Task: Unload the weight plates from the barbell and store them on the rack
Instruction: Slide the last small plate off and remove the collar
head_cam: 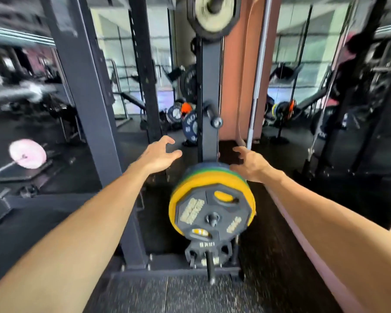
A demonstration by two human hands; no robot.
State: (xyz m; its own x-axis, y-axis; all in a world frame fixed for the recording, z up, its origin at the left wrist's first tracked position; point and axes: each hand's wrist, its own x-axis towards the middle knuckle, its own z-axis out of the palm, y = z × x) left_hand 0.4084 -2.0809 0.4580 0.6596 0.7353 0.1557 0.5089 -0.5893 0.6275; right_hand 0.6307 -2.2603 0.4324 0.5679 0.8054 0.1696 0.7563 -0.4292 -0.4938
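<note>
A stack of plates hangs on a low storage peg of the rack upright (209, 86): a black polygonal plate (212, 215) in front, a yellow plate (174, 199) behind it, then green and blue ones. My left hand (158, 157) hovers open above and left of the stack, fingers spread. My right hand (250, 163) is open at the stack's upper right edge, close to or just touching it. A smaller black plate (209, 250) sits on a lower peg. A barbell with a pink plate (27, 154) lies on the floor at left.
An empty peg (215, 118) juts from the upright above the stack. A large plate (212, 14) hangs at the top. A bare bar (255, 86) leans upright against the pink wall. Dark rack posts (88, 86) stand at left. Mirrors reflect more plates.
</note>
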